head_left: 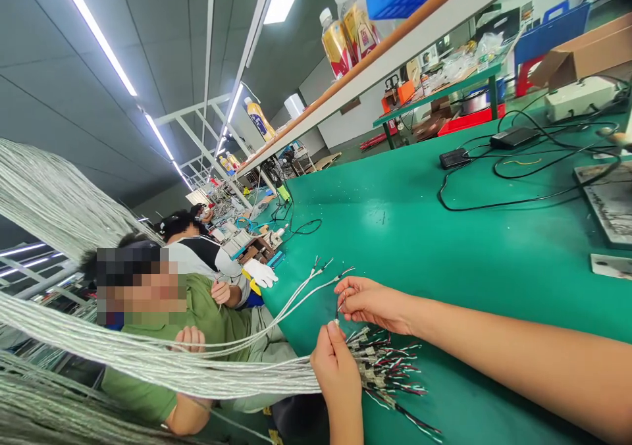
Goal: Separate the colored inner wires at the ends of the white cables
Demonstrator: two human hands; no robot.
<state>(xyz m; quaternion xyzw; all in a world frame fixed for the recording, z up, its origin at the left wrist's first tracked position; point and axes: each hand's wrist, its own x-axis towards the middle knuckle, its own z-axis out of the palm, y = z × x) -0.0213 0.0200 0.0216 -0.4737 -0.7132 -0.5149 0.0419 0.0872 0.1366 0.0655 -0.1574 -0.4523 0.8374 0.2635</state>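
My left hand [337, 366] is closed on a white cable near its stripped end, at the edge of the green table. Just above it, my right hand [368, 303] pinches the thin dark wires [338, 313] coming out of that cable end. Under and beside my left hand lies a thick bundle of white cables [266, 374], whose stripped ends [390, 369] fan out over the table in red, black and white strands. Several separate white cables [296, 298] stretch across the table further up, their split ends [345, 274] lying left of my right hand.
A co-worker in a green shirt [212, 313] sits at the left, hands raised by the cables. Black adapters [513, 137] with cords and a metal plate [609, 201] occupy the table's right side. A shelf [395, 47] with bottles [338, 43] crosses above. A white glove [261, 273] lies near the far edge.
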